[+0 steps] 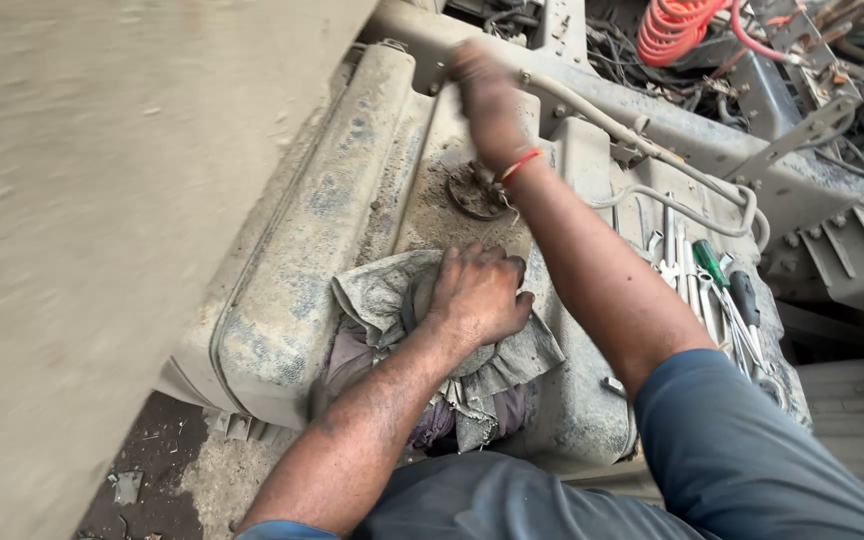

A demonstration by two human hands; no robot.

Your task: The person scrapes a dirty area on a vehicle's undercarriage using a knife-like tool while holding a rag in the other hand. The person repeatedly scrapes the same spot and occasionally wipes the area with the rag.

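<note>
My left hand (477, 293) presses down on a crumpled dirty grey rag (382, 295) that lies on top of a dusty metal tank (322, 200). My right hand (487, 100), blurred, reaches forward past a round fitting (474, 192) on the tank's top toward a dusty frame rail (592, 100); a red thread band circles its wrist. Whether the right hand grips anything cannot be told from the blur.
Several spanners and screwdrivers (712, 290), one with a green handle, lie on the tank's right side. A red coiled hose (677, 25) and tangled wiring sit beyond the rail. A large tan panel (102, 220) fills the left. Dirt ground (167, 465) shows below.
</note>
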